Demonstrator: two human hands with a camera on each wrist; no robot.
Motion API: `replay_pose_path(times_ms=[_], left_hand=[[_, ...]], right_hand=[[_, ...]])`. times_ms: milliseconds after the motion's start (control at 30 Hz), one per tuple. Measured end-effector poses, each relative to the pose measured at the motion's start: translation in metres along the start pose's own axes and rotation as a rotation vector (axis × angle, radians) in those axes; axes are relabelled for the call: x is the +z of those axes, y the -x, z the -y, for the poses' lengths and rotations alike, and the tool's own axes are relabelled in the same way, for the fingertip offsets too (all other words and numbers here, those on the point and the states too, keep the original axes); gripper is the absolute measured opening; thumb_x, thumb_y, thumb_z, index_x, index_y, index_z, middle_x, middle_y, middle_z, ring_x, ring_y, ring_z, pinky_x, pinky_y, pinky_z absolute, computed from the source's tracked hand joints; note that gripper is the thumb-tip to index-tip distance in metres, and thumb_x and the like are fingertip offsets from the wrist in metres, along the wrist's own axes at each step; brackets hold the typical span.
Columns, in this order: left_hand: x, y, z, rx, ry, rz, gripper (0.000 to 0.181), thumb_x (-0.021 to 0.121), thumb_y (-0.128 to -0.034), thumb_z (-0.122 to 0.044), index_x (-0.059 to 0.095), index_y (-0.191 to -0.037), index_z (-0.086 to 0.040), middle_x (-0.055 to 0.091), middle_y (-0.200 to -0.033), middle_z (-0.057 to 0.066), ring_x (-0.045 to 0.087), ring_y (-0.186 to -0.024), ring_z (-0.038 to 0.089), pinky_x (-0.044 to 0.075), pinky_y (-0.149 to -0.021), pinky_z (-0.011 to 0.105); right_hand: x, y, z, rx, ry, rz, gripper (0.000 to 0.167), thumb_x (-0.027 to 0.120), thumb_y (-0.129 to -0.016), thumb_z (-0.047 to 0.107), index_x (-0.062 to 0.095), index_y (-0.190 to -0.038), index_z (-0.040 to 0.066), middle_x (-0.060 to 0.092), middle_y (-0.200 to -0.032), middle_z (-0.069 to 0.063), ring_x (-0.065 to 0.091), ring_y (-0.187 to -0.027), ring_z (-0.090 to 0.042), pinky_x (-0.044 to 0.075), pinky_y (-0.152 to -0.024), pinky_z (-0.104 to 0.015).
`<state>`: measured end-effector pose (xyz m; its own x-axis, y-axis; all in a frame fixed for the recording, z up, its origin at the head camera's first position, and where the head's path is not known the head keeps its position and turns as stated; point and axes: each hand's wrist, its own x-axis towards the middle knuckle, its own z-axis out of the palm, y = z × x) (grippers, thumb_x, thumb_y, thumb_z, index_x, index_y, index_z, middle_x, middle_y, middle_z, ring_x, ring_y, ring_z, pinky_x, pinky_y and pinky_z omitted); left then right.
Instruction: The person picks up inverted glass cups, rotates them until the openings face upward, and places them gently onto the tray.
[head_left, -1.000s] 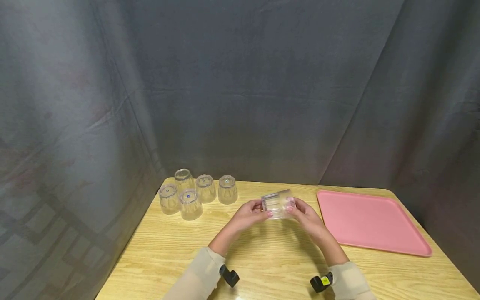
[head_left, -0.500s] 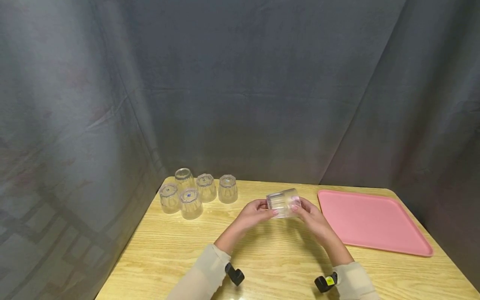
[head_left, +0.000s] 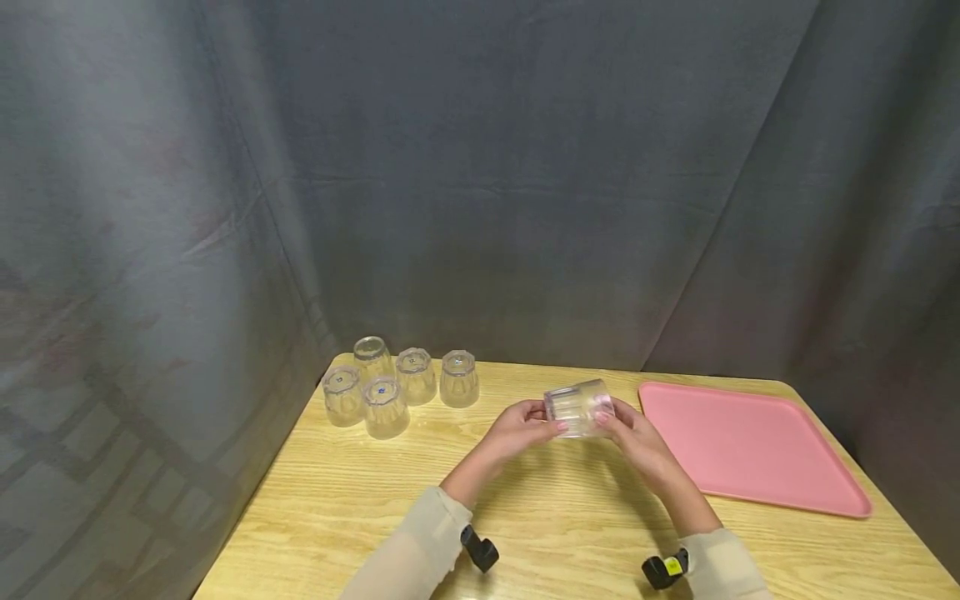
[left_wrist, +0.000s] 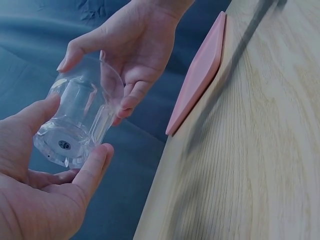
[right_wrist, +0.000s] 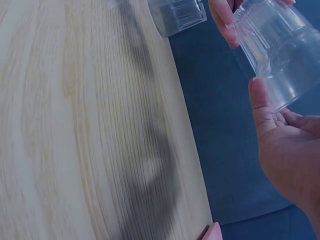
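Between both hands a clear faceted glass (head_left: 579,408) is held on its side above the table, its base toward the left and its mouth toward the right. My left hand (head_left: 521,429) grips the base end; the left wrist view shows thumb and fingers around the base (left_wrist: 65,145), which bears a small dark mark. My right hand (head_left: 637,437) pinches the rim end, its thumb on the near side. In the right wrist view the glass (right_wrist: 280,45) appears see-through, with nothing visible inside.
Several similar glasses (head_left: 386,408) stand upside down at the table's back left. A pink tray (head_left: 757,446) lies flat at the right. Grey curtain (head_left: 480,183) hangs behind and beside the wooden table (head_left: 330,517).
Both hands have shifted slightly to the right together with the glass, which keeps its sideways tilt. The other glasses and the tray stay in place.
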<state>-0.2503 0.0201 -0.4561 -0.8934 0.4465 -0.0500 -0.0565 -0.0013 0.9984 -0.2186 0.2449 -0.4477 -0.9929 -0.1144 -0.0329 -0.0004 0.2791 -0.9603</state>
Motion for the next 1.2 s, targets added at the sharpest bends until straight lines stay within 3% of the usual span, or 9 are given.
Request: replay_pose_path(times_ms=[200, 400, 467, 533, 700, 800, 867, 1033, 1200], left_hand=[[0.005, -0.004, 0.003, -0.009, 0.010, 0.012, 0.053, 0.076, -0.0920, -0.019, 0.055, -0.133, 0.007, 0.069, -0.113, 0.010, 0.068, -0.100, 0.018, 0.052, -0.100, 0.051], [0.010, -0.006, 0.003, 0.001, 0.029, 0.021, 0.050, 0.075, -0.0922, -0.016, 0.056, -0.132, 0.008, 0.069, -0.112, 0.011, 0.067, -0.099, 0.017, 0.052, -0.100, 0.051], [0.012, -0.007, 0.003, 0.002, 0.025, 0.021, 0.051, 0.074, -0.0923, -0.016, 0.055, -0.132, 0.008, 0.069, -0.113, 0.011, 0.067, -0.099, 0.017, 0.053, -0.100, 0.050], [0.014, -0.008, 0.003, -0.002, 0.024, 0.017, 0.051, 0.075, -0.0921, -0.016, 0.055, -0.132, 0.008, 0.070, -0.113, 0.011, 0.068, -0.100, 0.017, 0.054, -0.098, 0.048], [0.019, -0.011, 0.005, -0.011, 0.024, 0.012, 0.051, 0.075, -0.0919, -0.018, 0.056, -0.133, 0.007, 0.070, -0.113, 0.010, 0.068, -0.100, 0.017, 0.053, -0.099, 0.049], [0.022, -0.013, 0.006, -0.005, 0.032, 0.018, 0.050, 0.075, -0.0918, -0.018, 0.057, -0.132, 0.007, 0.071, -0.113, 0.010, 0.069, -0.099, 0.017, 0.052, -0.100, 0.051], [0.024, -0.014, 0.007, 0.000, 0.023, 0.026, 0.050, 0.075, -0.0919, -0.019, 0.058, -0.132, 0.006, 0.071, -0.111, 0.009, 0.069, -0.097, 0.015, 0.053, -0.099, 0.051], [0.029, -0.017, 0.007, 0.005, 0.018, 0.038, 0.051, 0.076, -0.0917, -0.022, 0.059, -0.132, 0.005, 0.072, -0.110, 0.006, 0.069, -0.096, 0.013, 0.054, -0.098, 0.049], [0.032, -0.019, 0.006, 0.012, 0.043, 0.047, 0.050, 0.075, -0.0924, -0.021, 0.059, -0.132, 0.005, 0.072, -0.110, 0.006, 0.069, -0.097, 0.014, 0.053, -0.099, 0.048]], right_hand=[[-0.008, 0.002, -0.003, -0.016, 0.017, -0.005, 0.071, 0.050, -0.107, 0.033, 0.023, -0.154, -0.011, 0.045, -0.147, -0.030, 0.046, -0.135, -0.038, 0.036, -0.114, -0.050], [-0.014, 0.004, -0.005, -0.028, 0.017, -0.010, 0.067, 0.050, -0.107, 0.031, 0.028, -0.152, -0.012, 0.052, -0.140, -0.028, 0.058, -0.119, -0.018, 0.045, -0.100, -0.024], [-0.016, 0.005, -0.006, -0.020, 0.016, -0.014, 0.066, 0.050, -0.107, 0.032, 0.028, -0.152, -0.012, 0.053, -0.138, -0.027, 0.058, -0.115, -0.012, 0.045, -0.098, -0.021], [-0.017, 0.006, -0.006, -0.011, 0.011, -0.016, 0.066, 0.049, -0.107, 0.032, 0.028, -0.152, -0.011, 0.053, -0.138, -0.027, 0.058, -0.115, -0.012, 0.044, -0.102, -0.026], [-0.021, 0.009, -0.007, 0.011, -0.002, -0.024, 0.069, 0.049, -0.107, 0.035, 0.026, -0.153, -0.010, 0.048, -0.143, -0.029, 0.052, -0.128, -0.028, 0.032, -0.117, -0.053], [-0.023, 0.011, -0.008, 0.019, -0.005, -0.033, 0.068, 0.049, -0.107, 0.035, 0.026, -0.153, -0.010, 0.047, -0.143, -0.029, 0.053, -0.126, -0.026, 0.030, -0.117, -0.056], [-0.025, 0.011, -0.008, 0.019, -0.009, -0.039, 0.065, 0.048, -0.108, 0.034, 0.029, -0.152, -0.010, 0.050, -0.140, -0.027, 0.056, -0.120, -0.019, 0.034, -0.115, -0.050], [-0.029, 0.013, -0.010, 0.014, -0.014, -0.038, 0.061, 0.047, -0.108, 0.033, 0.032, -0.150, -0.008, 0.056, -0.131, -0.017, 0.060, -0.107, -0.005, 0.043, -0.098, -0.021], [-0.033, 0.012, -0.011, 0.013, -0.011, -0.043, 0.064, 0.047, -0.108, 0.035, 0.030, -0.151, -0.009, 0.054, -0.134, -0.020, 0.059, -0.106, -0.004, 0.044, -0.095, -0.018]])
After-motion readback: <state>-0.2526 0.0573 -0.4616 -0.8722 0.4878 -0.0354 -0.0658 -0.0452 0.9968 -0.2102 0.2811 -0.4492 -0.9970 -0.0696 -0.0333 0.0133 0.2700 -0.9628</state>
